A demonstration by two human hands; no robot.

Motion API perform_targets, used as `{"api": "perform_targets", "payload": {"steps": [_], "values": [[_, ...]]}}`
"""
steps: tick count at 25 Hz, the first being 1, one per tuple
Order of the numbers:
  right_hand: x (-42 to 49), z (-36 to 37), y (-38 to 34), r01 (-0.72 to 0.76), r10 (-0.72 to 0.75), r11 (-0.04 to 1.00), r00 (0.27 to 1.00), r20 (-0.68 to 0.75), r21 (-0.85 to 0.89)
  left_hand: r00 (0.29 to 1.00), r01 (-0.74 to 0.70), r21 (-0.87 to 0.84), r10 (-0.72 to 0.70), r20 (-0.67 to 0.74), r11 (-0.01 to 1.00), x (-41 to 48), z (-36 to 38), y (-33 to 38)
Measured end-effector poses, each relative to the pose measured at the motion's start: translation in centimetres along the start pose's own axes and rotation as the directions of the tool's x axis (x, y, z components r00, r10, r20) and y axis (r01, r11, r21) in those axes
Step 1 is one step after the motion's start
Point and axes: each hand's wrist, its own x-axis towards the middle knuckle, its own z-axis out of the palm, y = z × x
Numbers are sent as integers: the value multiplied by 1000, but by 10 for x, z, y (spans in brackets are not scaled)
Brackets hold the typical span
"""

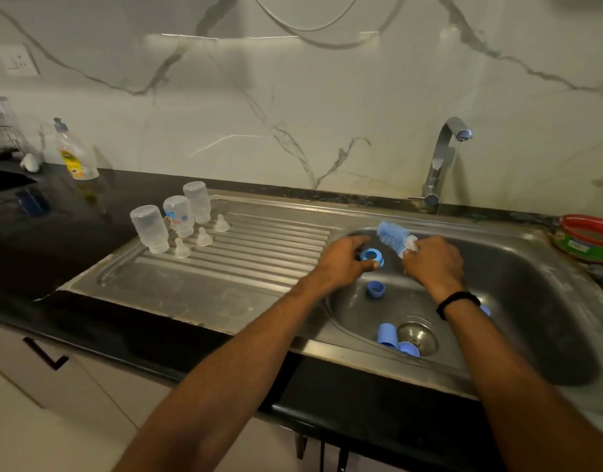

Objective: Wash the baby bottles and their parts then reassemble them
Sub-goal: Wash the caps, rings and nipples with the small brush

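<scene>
— Left hand (344, 264): what is it doing?
— Fingers and thumb are curled round a blue screw ring (371, 256), held over the left end of the sink basin (531, 284).
— And the right hand (432, 264)?
— Clamped on the handle of a blue bottle brush (393, 238); the bristle head points up and left, just beside the ring. Whether they touch, I cannot tell. A black wristband (458, 303) circles that wrist.
— What lies under them?
— One blue cap (375, 289) on the basin floor below the ring, and two more blue caps (387, 335) side by side against the left rim of the drain (418, 335).
— And outside the basin?
— At the far left corner of the draining board (208, 287) three clear bottles (149, 229) stand neck down in a row, three clear teats (203, 237) just in front of them. The tap (443, 158) at the basin's far edge runs a thin stream. A dish-soap bottle (76, 155) stands at the back edge of the black countertop (55, 240), far left; a red-and-green tub (587, 238) sits off the basin's right edge.
</scene>
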Motion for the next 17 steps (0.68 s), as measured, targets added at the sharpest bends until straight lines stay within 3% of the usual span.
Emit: {"api": "perform_targets", "payload": {"steps": [7,14,17], "values": [[-6,-4,0,32,-32,999,999,27,6,997,-60,117,65,-38,991,-10,2,8],[-8,-5,-4,126,-138,987,983,123,98,989,83,-74,-92,-117,994,-13,-25,6],[-8,-8,-14,165,-178,980,978,113,111,977,161,-21,-163,-138,987,2,-60,-6]]}}
